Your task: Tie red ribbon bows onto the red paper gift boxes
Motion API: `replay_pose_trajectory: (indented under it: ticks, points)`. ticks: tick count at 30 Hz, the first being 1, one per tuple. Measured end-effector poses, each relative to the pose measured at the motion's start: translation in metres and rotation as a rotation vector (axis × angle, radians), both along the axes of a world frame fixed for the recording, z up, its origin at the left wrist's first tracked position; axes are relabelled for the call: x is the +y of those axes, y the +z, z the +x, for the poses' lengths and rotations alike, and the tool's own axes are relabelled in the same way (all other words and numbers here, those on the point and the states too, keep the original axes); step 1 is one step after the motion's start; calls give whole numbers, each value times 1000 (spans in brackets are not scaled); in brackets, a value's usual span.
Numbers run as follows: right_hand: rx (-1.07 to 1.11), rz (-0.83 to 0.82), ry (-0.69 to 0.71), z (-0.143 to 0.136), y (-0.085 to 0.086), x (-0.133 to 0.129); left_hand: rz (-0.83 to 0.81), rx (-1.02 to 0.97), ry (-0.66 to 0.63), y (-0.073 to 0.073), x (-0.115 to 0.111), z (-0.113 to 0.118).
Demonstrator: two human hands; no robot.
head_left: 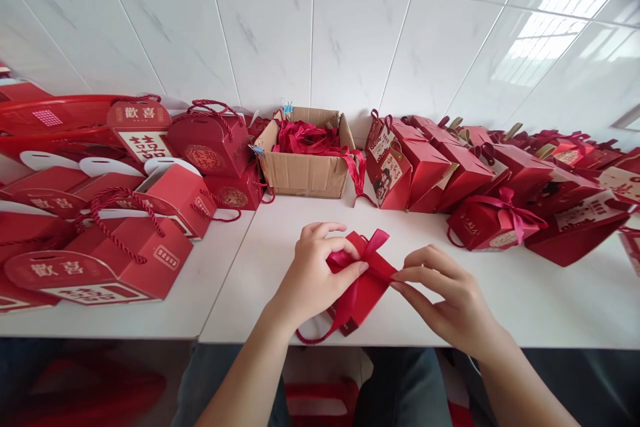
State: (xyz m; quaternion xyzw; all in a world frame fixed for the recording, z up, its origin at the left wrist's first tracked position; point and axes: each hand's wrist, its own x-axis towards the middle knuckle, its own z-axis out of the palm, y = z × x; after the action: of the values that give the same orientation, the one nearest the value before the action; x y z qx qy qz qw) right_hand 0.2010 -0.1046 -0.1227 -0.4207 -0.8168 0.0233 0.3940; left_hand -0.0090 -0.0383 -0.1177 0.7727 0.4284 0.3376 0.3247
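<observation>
In front of me on the white table lies a small red gift box [367, 303], tilted in view, with a twisted red cord at its lower left. A shiny red ribbon [376, 242] is looped over its top in a bow shape. My left hand [320, 267] pinches the ribbon near the bow's middle, thumb and index finger closed on it. To the right, my right hand [443, 297] pinches another part of the ribbon between thumb and fingers, by the box's right edge. My fingers partly hide the knot.
Behind the box stands a cardboard box [303, 173] full of loose red ribbons. Red gift boxes with cord handles [150, 257] crowd the left. A ribbon-tied box [483, 223] and rows of red bags [425, 160] line the right. The table's front edge [240, 341] runs near my legs.
</observation>
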Motion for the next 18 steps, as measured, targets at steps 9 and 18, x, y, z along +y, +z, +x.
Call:
replay_pose_trajectory:
  ticks: [9, 18]
  points:
    - [-17, -121, 104, 7, 11, 4, 4, -17, -35, -2, 3, 1]
    - [445, -701, 390, 6, 11, 84, -314, -205, -153, 6, 7, -12]
